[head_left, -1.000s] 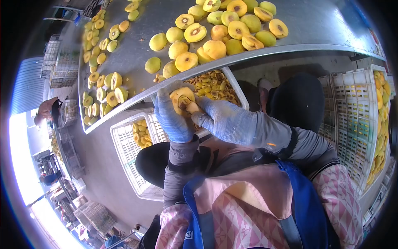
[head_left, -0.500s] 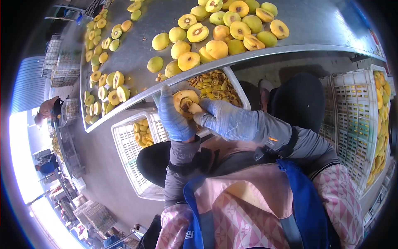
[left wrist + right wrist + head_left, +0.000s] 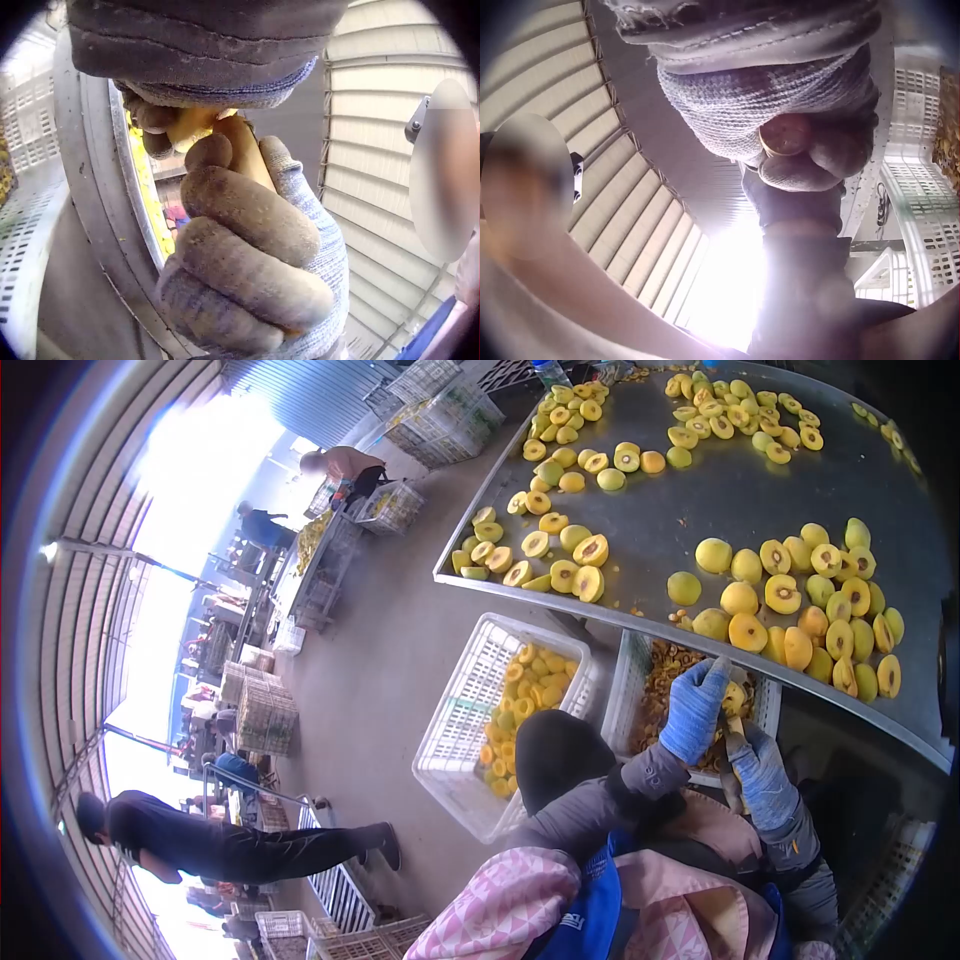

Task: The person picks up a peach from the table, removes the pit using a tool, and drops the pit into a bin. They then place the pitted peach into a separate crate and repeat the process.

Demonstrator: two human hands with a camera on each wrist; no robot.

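Note:
In the head view, the gloved left hand (image 3: 695, 710) holds a yellow fruit half (image 3: 735, 698) over a crate of scraps. Against the fruit is the right hand (image 3: 765, 780), just below it. From the left wrist, the curled fingers of the right hand (image 3: 247, 247) grip a pale tan handle-like piece (image 3: 251, 154) reaching toward the yellow fruit (image 3: 191, 129), which the left hand's fingers (image 3: 152, 120) hold. A round brownish end (image 3: 784, 135) shows in the right hand (image 3: 757, 112) in the right wrist view. The tool's working end is hidden.
A metal table (image 3: 640, 520) carries many halved fruits (image 3: 783, 594). Beneath its edge stands the scrap crate (image 3: 620, 690); left of that, a white crate (image 3: 450, 730) holds yellow fruit. A person in dark clothes (image 3: 190, 835) is at the lower left, with stacked crates (image 3: 445, 425) farther back.
The head view has swung left, so hands and table appear farther right and the dark-clothed person is now in view. Both hands remain together at the fruit.

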